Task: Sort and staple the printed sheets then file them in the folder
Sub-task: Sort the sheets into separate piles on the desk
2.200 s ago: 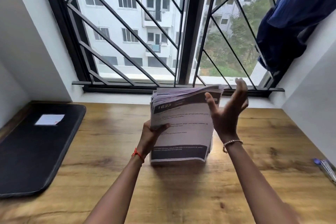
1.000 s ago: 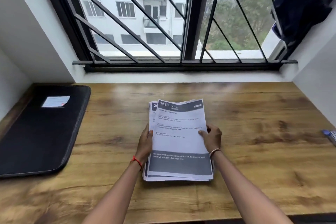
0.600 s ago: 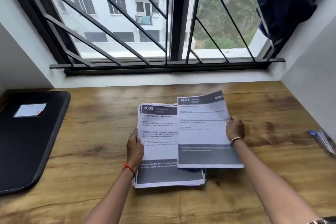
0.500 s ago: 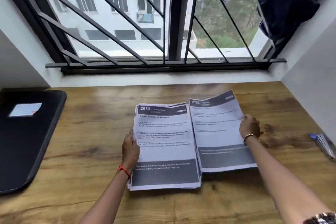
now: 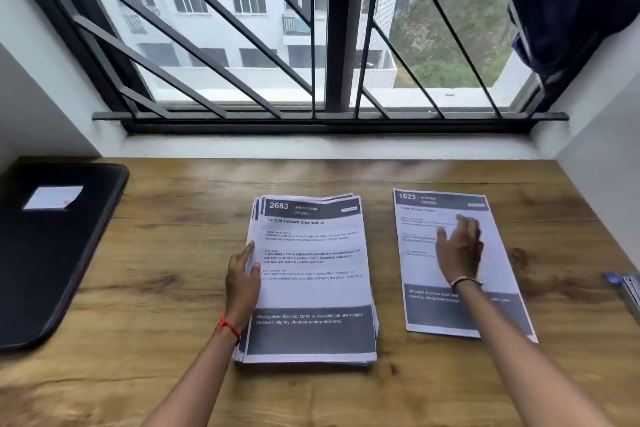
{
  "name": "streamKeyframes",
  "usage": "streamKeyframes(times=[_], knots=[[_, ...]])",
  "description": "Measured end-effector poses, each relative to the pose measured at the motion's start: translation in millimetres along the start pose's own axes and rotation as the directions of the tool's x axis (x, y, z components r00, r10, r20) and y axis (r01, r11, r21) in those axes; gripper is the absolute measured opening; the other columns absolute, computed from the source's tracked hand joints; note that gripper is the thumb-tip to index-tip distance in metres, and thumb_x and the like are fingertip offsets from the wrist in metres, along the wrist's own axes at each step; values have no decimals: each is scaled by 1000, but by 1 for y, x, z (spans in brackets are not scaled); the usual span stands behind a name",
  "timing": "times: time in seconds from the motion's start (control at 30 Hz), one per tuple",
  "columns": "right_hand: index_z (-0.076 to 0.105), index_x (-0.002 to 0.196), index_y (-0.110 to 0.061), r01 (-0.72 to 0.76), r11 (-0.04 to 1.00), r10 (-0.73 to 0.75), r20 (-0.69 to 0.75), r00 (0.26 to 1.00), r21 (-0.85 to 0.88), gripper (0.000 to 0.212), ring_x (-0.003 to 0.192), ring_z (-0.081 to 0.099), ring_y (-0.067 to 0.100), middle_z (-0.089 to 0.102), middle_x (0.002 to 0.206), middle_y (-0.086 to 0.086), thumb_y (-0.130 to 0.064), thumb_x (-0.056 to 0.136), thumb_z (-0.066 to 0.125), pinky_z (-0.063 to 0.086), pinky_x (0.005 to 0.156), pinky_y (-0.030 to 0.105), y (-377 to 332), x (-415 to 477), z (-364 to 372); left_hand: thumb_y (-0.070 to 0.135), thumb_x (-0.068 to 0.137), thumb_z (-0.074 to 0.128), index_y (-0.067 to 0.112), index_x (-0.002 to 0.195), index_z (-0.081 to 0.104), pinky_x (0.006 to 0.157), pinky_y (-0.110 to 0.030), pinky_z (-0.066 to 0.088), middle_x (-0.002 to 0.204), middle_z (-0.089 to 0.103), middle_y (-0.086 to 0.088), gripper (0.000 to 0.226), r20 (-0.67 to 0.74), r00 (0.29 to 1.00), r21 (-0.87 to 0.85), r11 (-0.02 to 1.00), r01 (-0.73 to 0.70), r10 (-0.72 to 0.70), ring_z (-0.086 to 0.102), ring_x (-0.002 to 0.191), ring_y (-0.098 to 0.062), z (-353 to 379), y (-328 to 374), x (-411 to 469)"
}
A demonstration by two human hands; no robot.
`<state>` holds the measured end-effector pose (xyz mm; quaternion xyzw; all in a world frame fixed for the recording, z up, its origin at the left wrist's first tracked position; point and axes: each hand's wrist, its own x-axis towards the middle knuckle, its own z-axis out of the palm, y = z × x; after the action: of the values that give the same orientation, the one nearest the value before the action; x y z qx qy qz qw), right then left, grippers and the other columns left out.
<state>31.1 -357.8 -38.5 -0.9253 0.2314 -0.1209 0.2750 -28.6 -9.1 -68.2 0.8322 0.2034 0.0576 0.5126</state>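
**While one sheet lies apart, the pile waits under the left hand**

Since sorting seems only just begun, most of the printed sheets are in one pile [image 5: 311, 288] at the middle of the tabletop [image 5: 166, 288]. Its top page is headed 2683. A single sheet [image 5: 419, 274] headed 1623 lies flat to its right, with a narrow strip of bare wood between the two. Both lie with their long axis running away from the person, toward the window.

The left hand [image 5: 242, 282] rests on the pile's left long edge, its fingers [image 5: 250, 248] straight along the margin and the thumb on the top page, gripping nothing. The right hand [image 5: 459, 251] is over the single sheet with fingers spread and released. It is blurred, so I cannot tell whether it touches the paper.

For the next page, the pile lies to the left of the right hand, across the gap, while the left hand is already on it. The likely way is for the left hand to steady the pile as the right reaches across.

The black folder [image 5: 52, 253] lies shut at the far left, well apart from both. A blue object [image 5: 621, 288] at the right edge is too blurred to name.
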Motion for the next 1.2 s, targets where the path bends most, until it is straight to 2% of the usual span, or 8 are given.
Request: streamKeyframes(times=[0.13, 0.23, 0.4, 0.6, 0.8, 0.9, 1.07, 1.2], knots=[[63, 87, 3, 28, 954, -105, 246, 964, 299, 27, 83, 60, 31, 64, 87, 19, -21, 80, 70, 37, 68, 26, -55, -57, 21, -1, 86, 61, 3, 133, 50, 99, -24, 32, 132, 49, -17, 48, -43, 999, -39, 999, 22, -24, 45, 125, -29, 0, 7, -5], [69, 83, 2, -43, 925, -96, 342, 935, 377, 22, 74, 62, 21, 70, 84, 13, -14, 71, 78, 37, 61, 21, -72, -84, 37, 5, 79, 72, 3, 133, 50, 97, -26, 34, 130, 46, -18, 58, -77, 996, -10, 999, 38, -39, 47, 120, -30, 1, 10, -8], [66, 81, 1, -130, 956, 49, 295, 954, 264, 16, 89, 61, 36, 67, 92, 22, -15, 82, 64, 38, 66, 28, -66, -88, 47, 22, 69, 82, 10, 128, 52, 94, -37, 36, 129, 35, -16, 67, -114, 993, 163, 986, 20, -1, 36, 120, -33, 7, 12, -8], [34, 43, -17, -194, 923, 107, 262, 959, 333, 50, 52, 36, 19, 36, 48, 1, -12, 85, 61, 24, 53, 30, -60, -74, 32, 32, 75, 75, 17, 103, 64, 88, -42, 32, 136, 33, -7, 34, -177, 981, 410, 912, -1, 81, 30, 122, -31, 14, 11, -11], [51, 62, -2, -240, 864, 90, 334, 938, 442, 28, 60, 32, 15, 37, 60, 6, -12, 86, 63, 21, 51, 27, -39, -69, 39, 38, 76, 74, 15, 97, 64, 92, -41, 29, 138, 27, -5, 32, -140, 990, 408, 912, 37, 22, 26, 124, -28, 18, 13, -4], [58, 70, 7, -240, 855, 60, 372, 926, 460, 24, 64, 44, 17, 51, 66, 9, -10, 86, 62, 33, 57, 28, -36, -71, 42, 43, 77, 72, 11, 96, 64, 94, -42, 28, 139, 26, -7, 38, -120, 993, 377, 925, 48, -2, 24, 124, -29, 20, 16, -5], [64, 90, -1, -206, 856, -4, 404, 915, 474, 15, 84, 64, 29, 70, 92, 15, -6, 78, 70, 52, 80, 41, -35, -77, 43, 44, 84, 61, 11, 90, 63, 94, -39, 24, 134, 33, -8, 33, -93, 977, 339, 928, -152, 194, 26, 124, -26, 23, 21, -10], [64, 91, -9, -186, 834, -43, 397, 917, 520, 19, 82, 63, 23, 68, 90, 8, 0, 76, 72, 51, 78, 32, -42, -82, 39, 52, 86, 52, 12, 98, 56, 94, -27, 36, 122, 52, -6, 43, 209, 932, 0, 953, -303, 297, 46, 120, -20, 24, 33, -22]])
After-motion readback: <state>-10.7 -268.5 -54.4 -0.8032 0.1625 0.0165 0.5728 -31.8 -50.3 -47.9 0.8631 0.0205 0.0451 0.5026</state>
